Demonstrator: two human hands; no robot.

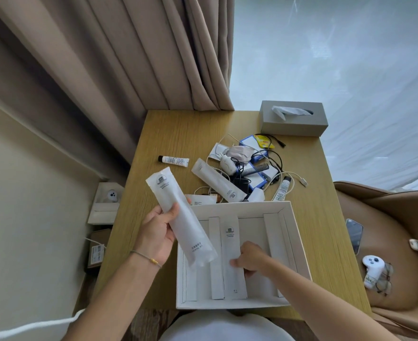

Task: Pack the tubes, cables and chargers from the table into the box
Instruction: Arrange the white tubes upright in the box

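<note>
Left hand grips dental kit packet, raised above box.

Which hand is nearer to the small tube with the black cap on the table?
Left. The left hand, holding a dental kit pouch, is just below the tube; the right hand is farther away, inside the box.

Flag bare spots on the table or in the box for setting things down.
Bare wood between the small black-capped tube and beige curtain. White box's right compartments free. Crowded: tangled cable pile below grey tissue box.
</note>
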